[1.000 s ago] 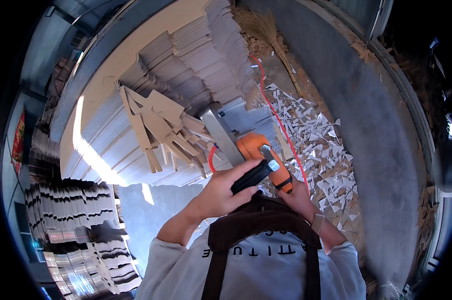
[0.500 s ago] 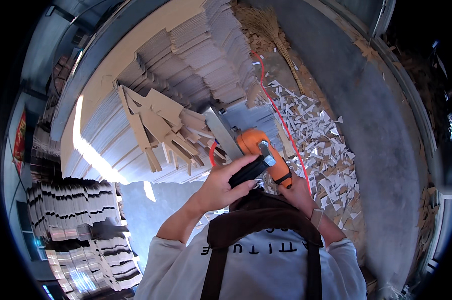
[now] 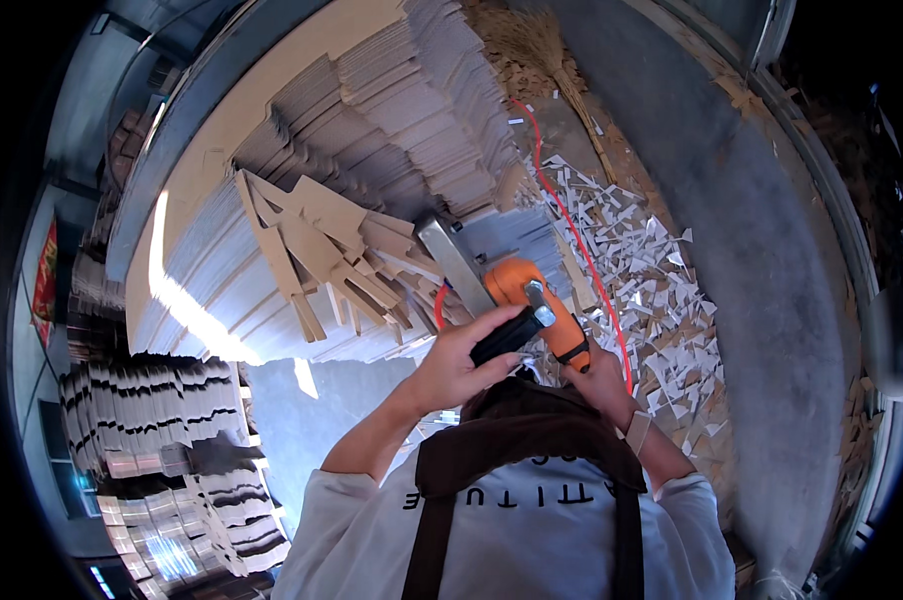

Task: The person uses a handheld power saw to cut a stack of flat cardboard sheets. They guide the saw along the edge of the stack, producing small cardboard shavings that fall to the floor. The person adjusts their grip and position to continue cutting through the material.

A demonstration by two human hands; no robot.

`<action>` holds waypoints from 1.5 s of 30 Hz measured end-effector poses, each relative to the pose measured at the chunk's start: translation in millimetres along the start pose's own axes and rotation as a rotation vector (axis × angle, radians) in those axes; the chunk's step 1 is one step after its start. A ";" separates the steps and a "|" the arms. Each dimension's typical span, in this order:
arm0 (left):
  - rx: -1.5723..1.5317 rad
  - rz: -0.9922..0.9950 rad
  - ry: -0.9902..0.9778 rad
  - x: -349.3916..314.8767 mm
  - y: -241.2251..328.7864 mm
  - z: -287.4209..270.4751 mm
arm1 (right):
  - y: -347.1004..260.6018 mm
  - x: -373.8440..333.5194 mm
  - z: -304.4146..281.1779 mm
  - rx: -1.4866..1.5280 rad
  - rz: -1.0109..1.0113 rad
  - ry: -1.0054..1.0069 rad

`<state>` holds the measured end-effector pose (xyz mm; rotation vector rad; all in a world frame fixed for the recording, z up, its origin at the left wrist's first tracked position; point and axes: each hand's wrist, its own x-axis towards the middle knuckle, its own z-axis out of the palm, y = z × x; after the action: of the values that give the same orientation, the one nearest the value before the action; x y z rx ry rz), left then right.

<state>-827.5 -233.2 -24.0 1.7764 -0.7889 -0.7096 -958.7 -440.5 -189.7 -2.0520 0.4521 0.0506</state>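
Note:
An orange handheld power tool (image 3: 534, 288) with a flat metal head (image 3: 456, 262) is held in both my hands, in front of my apron. My left hand (image 3: 460, 366) wraps round its black side handle (image 3: 507, 335). The rear end of the orange body is in my right hand (image 3: 605, 385), whose fingers are partly hidden. The metal head lies beside a tall stack of cut cardboard sheets (image 3: 402, 120). Loose cardboard offcuts (image 3: 342, 260) lie in a heap on the stack, left of the head. I cannot tell whether the head touches the sheets.
A red hose or cord (image 3: 582, 240) runs along the right side of the stack. White and brown scraps (image 3: 662, 330) litter the floor there, with a straw broom (image 3: 572, 85) farther off. More bundled cardboard stacks (image 3: 152, 410) stand at the left.
The tool and both my hands have shifted slightly to the right, and the metal head sits a little nearer to me. My grip looks the same. The red hose has shifted right.

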 end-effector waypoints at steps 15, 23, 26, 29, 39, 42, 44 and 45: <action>-0.016 0.018 0.046 0.8 -18.9 13.0 | 21.7 -0.5 8.6 -0.060 -0.005 -0.030; 0.027 -0.060 0.007 -0.4 -10.6 9.9 | 19.9 1.9 8.0 -0.027 -0.026 -0.002; -0.046 -0.069 -0.013 4.8 -26.2 11.3 | 25.7 1.4 12.5 -0.028 0.009 -0.020; 0.016 0.001 0.000 5.0 -28.8 22.3 | 39.3 -10.2 13.2 0.004 0.017 -0.057; -0.011 -0.122 -0.012 12.9 -19.6 24.5 | 40.0 -4.1 4.2 -0.004 0.061 -0.085; -0.100 -0.114 -0.009 6.9 -24.2 43.9 | 51.3 -29.8 3.8 -0.003 0.133 -0.153; 0.070 0.011 -0.041 3.4 -16.5 54.0 | 68.7 -44.7 0.4 0.041 0.078 -0.110; 0.051 -0.089 -0.113 4.9 -2.2 53.7 | 70.6 -49.5 -4.1 0.085 0.087 -0.111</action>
<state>-865.5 -266.6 -42.9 1.8396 -0.8135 -0.8618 -1029.2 -460.2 -235.6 -1.9349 0.4665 0.1939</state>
